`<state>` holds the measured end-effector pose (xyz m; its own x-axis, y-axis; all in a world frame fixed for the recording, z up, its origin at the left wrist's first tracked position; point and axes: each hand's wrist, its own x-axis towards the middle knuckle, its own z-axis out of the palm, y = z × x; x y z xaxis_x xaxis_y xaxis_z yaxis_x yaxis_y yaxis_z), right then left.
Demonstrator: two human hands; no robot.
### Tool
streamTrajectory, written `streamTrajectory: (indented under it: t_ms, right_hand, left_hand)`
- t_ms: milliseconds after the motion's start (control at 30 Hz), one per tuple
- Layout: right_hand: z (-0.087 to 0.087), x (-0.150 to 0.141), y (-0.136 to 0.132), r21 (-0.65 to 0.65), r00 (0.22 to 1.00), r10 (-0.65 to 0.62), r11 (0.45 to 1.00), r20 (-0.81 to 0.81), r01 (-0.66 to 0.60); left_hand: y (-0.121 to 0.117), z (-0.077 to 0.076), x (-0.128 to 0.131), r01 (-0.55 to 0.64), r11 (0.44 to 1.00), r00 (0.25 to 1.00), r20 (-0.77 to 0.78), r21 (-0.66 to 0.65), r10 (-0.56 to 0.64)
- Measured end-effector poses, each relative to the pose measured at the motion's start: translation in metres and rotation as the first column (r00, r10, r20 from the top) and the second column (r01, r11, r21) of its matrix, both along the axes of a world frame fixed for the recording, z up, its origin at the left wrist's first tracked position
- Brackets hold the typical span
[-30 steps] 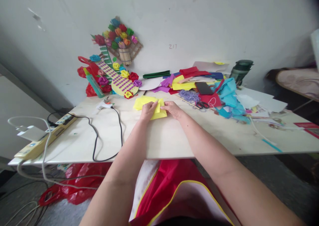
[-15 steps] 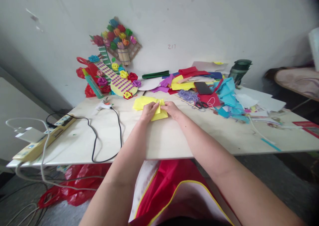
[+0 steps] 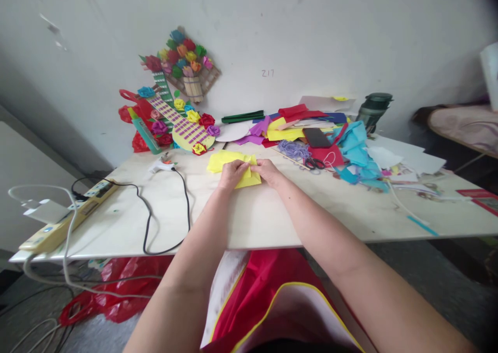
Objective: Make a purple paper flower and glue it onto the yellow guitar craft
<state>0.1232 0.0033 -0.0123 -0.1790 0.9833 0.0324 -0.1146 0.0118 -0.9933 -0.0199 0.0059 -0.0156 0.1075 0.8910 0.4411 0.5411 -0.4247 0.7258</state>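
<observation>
A folded piece of yellow crepe paper [image 3: 218, 161] lies low over the middle of the table, with one end spread out to the left. My left hand [image 3: 232, 174] grips it from the left side, thumb on top. From the right, my right hand [image 3: 267, 171] pinches the paper's folded edge between thumb and fingers. Both hands are closed and their thumbs nearly meet over the fold. A flat yellow corner shows below the fingers. The fingertips beneath the paper are hidden.
Left of my hands lie a white glue gun [image 3: 161, 165] with a black cord and a power strip [image 3: 70, 218]. Paper-flower crafts [image 3: 190, 130] lean against the wall. Scissors [image 3: 314, 163], purple yarn [image 3: 294, 149], a phone [image 3: 316, 138] and blue crepe paper [image 3: 356, 148] lie to the right.
Hardly anything differs. Both hands keep their hold on the yellow paper in the same spot, with only a very slight shift of the paper's lower corner.
</observation>
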Motion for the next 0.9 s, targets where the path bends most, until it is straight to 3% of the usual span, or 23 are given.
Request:
streamTrajectory:
  t_ms: [333, 600, 900]
  right_hand:
    - [0.0046, 0.0004, -0.0034, -0.057, 0.997, 0.026, 0.998, -0.069, -0.030]
    - [0.0036, 0.0034, -0.0012, -0.018, 1.000, 0.012, 1.000, 0.002, -0.012]
    - [0.0068, 0.0040, -0.0043, -0.001, 1.000, -0.009, 1.000, 0.017, 0.009]
  left_hand:
    - [-0.0007, 0.0007, -0.0013, 0.013, 0.998, 0.995, 0.099, -0.066, -0.006]
    - [-0.0027, 0.0013, -0.0034, 0.053, 0.984, 0.972, 0.233, -0.170, -0.012]
    - [-0.0002, -0.0005, -0.0048, 0.046, 0.988, 0.984, 0.179, -0.146, -0.019]
